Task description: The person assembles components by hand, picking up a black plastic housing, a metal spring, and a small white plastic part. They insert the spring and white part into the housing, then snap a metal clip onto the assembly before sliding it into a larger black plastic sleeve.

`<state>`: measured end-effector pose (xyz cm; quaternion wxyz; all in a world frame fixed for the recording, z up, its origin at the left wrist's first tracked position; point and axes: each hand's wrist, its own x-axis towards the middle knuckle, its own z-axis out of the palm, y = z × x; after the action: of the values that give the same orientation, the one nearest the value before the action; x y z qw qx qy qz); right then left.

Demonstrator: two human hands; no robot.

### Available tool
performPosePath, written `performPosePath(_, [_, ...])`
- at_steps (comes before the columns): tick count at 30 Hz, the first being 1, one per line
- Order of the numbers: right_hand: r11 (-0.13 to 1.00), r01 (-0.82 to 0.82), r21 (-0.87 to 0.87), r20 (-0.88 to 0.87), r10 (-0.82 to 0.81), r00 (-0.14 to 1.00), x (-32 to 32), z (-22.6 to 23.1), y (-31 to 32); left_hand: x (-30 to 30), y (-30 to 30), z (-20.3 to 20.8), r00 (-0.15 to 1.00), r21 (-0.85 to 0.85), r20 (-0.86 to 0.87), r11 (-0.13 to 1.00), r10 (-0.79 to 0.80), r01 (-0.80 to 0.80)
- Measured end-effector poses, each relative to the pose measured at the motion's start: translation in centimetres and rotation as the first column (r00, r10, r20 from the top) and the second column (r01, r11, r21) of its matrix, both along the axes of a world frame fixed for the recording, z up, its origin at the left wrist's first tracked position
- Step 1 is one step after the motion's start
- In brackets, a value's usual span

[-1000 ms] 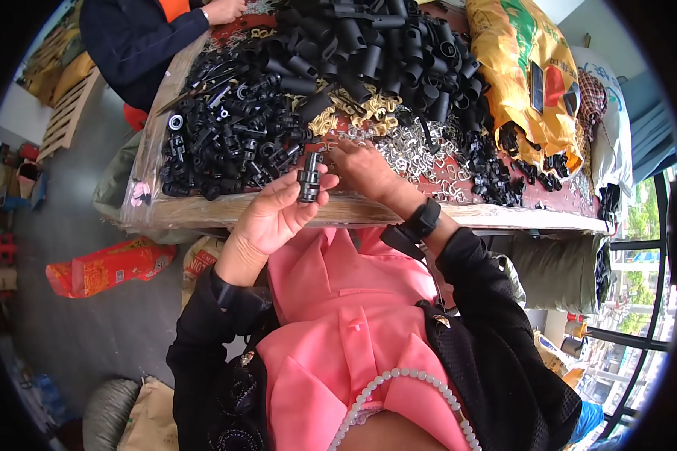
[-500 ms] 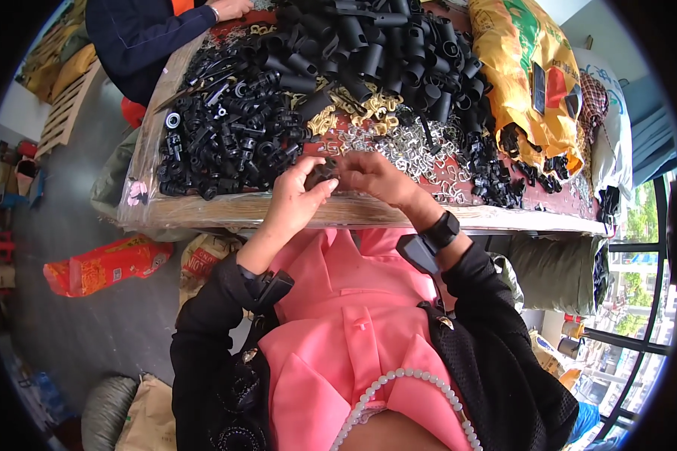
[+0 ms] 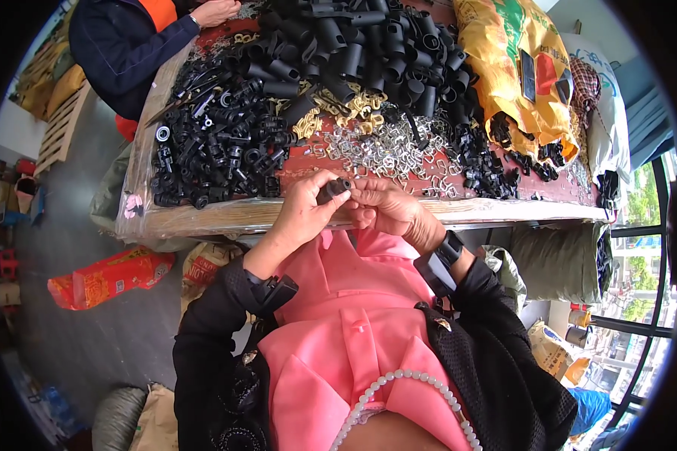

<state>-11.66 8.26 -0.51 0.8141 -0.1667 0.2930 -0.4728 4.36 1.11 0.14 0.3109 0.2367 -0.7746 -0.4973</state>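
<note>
Over the near edge of the table, my left hand grips a small black cylindrical part between thumb and fingers. One round end of it points up and to the right. Against that end, my right hand has its thumb and fingers pinched together; whatever they hold is too small or hidden to name. Beyond my hands lies a spread of small silver wire clips. A heap of black fittings sits to the left of them.
Black tubes are piled at the far middle, with gold-coloured clips in front. A yellow woven sack with a phone on it stands right. Another person's hand works at the far left. A wooden rim edges the table.
Both hands have come nearer to me, down over the table's edge. The black part is turned so its round end shows, and my right hand has rolled over with its fingers curled underneath.
</note>
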Motion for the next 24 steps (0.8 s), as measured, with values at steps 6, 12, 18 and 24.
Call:
performPosePath(6, [0.983, 0.180, -0.026, -0.099, -0.182, 0.978, 1.2, 0.6, 0.4, -0.3, 0.5, -0.7, 0.996, 0.247, -0.023, 0.966, 0.086, -0.078])
performPosePath(12, [0.892, 0.077, -0.445, -0.641, -0.378, 0.668, 0.8, 0.5, 0.3, 0.1, 0.6, -0.5, 0.976, 0.758, -0.219, 0.631, 0.006, 0.166])
performPosePath(18, [0.603, -0.393, -0.694, -0.651, -0.759, -0.014, 1.0, 3.2, 0.9, 0.9, 0.4, -0.8, 0.933, 0.895, -0.356, 0.309, 0.057, 0.322])
performPosePath(24, [0.566, -0.553, -0.612, -0.562, -0.803, -0.199, 1.7, 3.6, 1.2, 0.6, 1.6, -0.4, 0.953, 0.886, -0.294, 0.394, 0.068, 0.245])
